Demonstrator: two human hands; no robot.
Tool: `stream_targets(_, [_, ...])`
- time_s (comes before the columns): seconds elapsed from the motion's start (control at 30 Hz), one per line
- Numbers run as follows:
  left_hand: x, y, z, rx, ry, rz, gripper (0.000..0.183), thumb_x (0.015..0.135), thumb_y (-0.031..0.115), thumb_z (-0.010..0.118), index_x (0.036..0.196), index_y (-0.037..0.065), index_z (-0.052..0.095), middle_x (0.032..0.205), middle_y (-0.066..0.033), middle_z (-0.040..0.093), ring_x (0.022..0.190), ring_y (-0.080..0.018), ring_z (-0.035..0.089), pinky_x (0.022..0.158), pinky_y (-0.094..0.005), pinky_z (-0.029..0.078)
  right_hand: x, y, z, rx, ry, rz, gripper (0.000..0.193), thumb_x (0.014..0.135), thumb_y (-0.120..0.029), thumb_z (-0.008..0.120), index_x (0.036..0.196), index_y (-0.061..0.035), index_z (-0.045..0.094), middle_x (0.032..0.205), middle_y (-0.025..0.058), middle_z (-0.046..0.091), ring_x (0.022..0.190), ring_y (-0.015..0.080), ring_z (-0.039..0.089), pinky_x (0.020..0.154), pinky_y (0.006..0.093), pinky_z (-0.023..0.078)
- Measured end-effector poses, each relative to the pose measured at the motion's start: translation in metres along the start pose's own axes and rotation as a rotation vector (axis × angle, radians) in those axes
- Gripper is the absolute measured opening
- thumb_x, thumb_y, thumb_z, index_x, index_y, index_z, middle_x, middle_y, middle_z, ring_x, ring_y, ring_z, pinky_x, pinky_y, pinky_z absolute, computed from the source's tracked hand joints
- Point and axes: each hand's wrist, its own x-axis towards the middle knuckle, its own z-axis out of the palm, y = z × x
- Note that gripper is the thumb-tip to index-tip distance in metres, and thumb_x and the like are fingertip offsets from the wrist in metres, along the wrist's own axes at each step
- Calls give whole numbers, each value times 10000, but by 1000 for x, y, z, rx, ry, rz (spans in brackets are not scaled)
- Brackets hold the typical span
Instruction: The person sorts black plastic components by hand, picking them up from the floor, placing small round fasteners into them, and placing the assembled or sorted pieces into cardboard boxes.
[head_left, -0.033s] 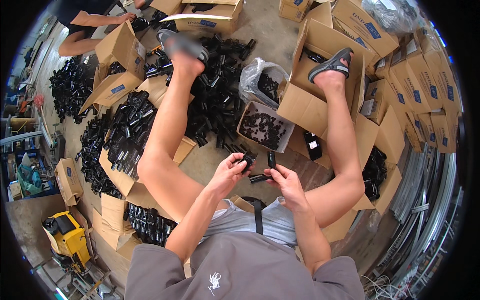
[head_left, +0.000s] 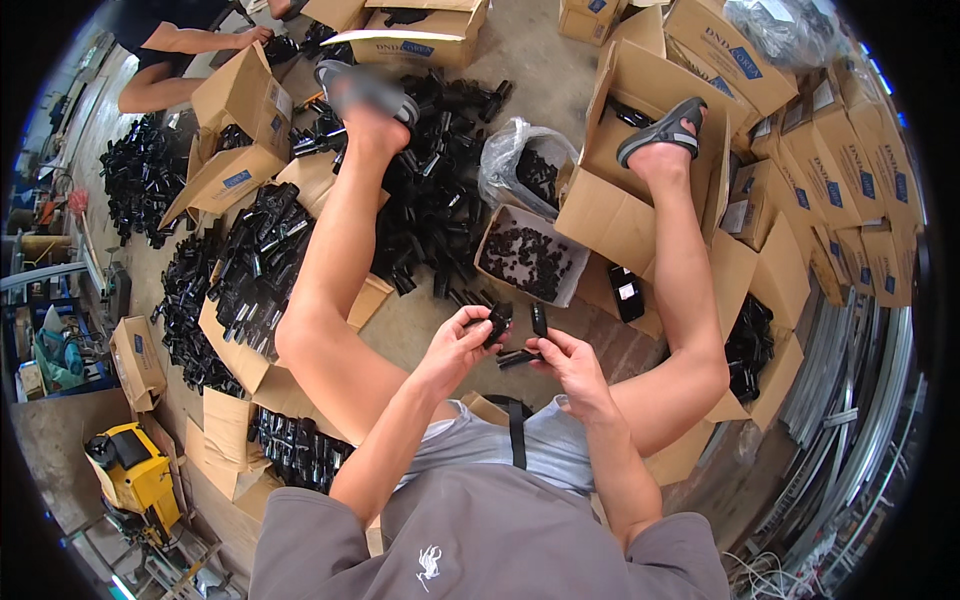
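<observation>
My left hand [head_left: 462,340] is closed on a small black plastic part [head_left: 499,322], pinched between thumb and fingers. Beside it, my right hand [head_left: 572,364] grips a narrow black plastic piece [head_left: 539,319] that points up from the fingertips. Another black piece [head_left: 516,358] shows by the right fingers; whether they hold it I cannot tell. The two hands are apart, in front of my lap. Just beyond them lie a shallow box [head_left: 573,272] of tiny black parts and a heap of black plastic parts [head_left: 430,190].
Open cartons with black parts flank my legs, one [head_left: 610,212] under my right foot. A clear plastic bag [head_left: 500,165] stands beyond the shallow box. Stacked cartons [head_left: 835,170] and metal profiles [head_left: 850,400] line the right. A yellow machine [head_left: 150,478] is at lower left; another person's arm [head_left: 205,40] reaches in far left.
The narrow piece in my right hand has shifted slightly left and turned a little. The part in my left hand has turned slightly. Both hands stay nearly in place.
</observation>
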Motion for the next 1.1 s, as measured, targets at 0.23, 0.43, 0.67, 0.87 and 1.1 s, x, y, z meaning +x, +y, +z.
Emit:
stream_targets(0.23, [1, 1, 14, 351, 33, 92, 224, 959, 61, 714, 1149, 73, 596, 1124, -40, 674, 1031, -130, 654, 903, -287, 535, 11, -11, 17, 34, 63, -18, 375, 1027, -166, 656, 1354, 11, 610, 1179, 75, 705, 1063, 141, 667, 912, 298, 562])
stream_targets(0.43, [-1, -15, 29, 546, 167, 199, 310, 917, 68, 766, 1191, 4, 635, 1096, -79, 714, 1024, -135, 661, 880, -276, 547, 10, 11, 25, 89, 65, -25, 430, 993, -171, 709, 1361, 22, 599, 1120, 61, 714, 974, 115, 671, 835, 277, 560])
stream_targets(0.67, [-5, -23, 25, 422, 182, 169, 215, 956, -14, 687, 1165, -1, 641, 1114, -84, 717, 1032, -118, 669, 917, -258, 543, 9, 24, 14, 199, 116, 27, 437, 993, -219, 715, 1332, 33, 606, 1142, 79, 718, 993, 137, 690, 850, 295, 573])
stream_targets(0.87, [-9, -13, 35, 830, 135, 445, 220, 927, -136, 604, 1124, -45, 642, 1127, -98, 728, 1066, -152, 687, 949, -277, 540, 14, 8, 9, 253, 62, 64, 408, 991, -245, 715, 1310, -5, 631, 1126, 58, 723, 1008, 141, 688, 840, 321, 579])
stream_targets(1.1, [-22, 5, 30, 648, -165, -37, 367, 933, -82, 617, 1293, -18, 636, 1283, -78, 677, 1198, -136, 616, 1027, -285, 492, 11, 11, -3, 232, 42, 67, 422, 956, -203, 758, 1304, 2, 637, 1128, 75, 718, 990, 136, 691, 817, 286, 567])
